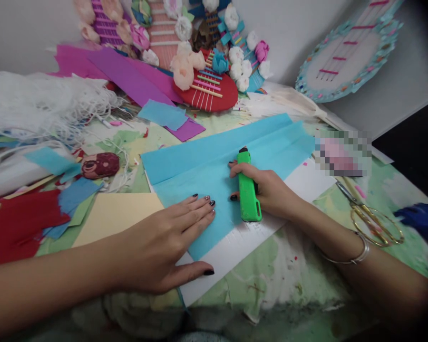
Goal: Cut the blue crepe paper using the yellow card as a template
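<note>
My left hand (164,242) lies flat, palm down, on a sheet of light blue crepe paper (199,185), with the fingers stretched out and the thumb apart. Under the blue paper is a white sheet (217,270), its near edge showing bare. Glossy streaks, like glue, mark the white sheet near the blue edge. My right hand (267,190) is wrapped round a bright green glue gun (248,194) with a dark tip, held over the blue paper, tip pointing away from me. The underside of the glue gun is hidden.
Gold-handled scissors (374,223) lie at the right. White string (43,104) is heaped at the left, near a dark red object (102,165). Red paper (21,223) and a cream sheet (117,213) lie nearby. Decorated paper instruments (209,88) stand along the back wall.
</note>
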The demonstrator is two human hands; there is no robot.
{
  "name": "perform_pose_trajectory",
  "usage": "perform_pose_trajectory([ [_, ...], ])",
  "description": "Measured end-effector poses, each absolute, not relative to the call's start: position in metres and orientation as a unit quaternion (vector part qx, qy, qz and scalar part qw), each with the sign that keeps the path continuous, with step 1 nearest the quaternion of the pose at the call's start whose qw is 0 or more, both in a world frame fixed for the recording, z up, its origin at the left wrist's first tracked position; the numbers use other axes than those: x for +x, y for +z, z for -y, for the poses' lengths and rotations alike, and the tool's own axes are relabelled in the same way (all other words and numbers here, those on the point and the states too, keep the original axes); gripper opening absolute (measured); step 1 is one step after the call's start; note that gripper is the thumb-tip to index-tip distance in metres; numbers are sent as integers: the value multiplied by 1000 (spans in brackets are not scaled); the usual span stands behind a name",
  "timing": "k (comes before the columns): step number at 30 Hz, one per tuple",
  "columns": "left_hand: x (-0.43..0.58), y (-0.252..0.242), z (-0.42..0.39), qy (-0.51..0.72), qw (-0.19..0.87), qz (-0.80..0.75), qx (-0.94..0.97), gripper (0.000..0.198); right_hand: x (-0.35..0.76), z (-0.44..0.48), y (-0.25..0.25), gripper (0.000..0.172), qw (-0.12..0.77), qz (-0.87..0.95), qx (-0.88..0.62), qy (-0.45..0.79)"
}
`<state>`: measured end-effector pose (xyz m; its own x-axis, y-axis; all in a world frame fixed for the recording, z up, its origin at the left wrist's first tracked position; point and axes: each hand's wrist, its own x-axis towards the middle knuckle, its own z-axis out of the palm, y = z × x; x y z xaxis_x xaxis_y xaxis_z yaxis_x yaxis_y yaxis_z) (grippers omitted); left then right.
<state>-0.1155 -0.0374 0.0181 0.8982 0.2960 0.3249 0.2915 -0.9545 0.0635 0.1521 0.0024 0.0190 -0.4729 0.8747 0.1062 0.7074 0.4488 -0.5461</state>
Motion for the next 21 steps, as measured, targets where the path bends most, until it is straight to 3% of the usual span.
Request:
perform_pose_trajectory([
  [21, -119, 19, 33, 170, 10, -132, 977, 65, 153, -5, 20, 34, 194, 838, -464, 210],
])
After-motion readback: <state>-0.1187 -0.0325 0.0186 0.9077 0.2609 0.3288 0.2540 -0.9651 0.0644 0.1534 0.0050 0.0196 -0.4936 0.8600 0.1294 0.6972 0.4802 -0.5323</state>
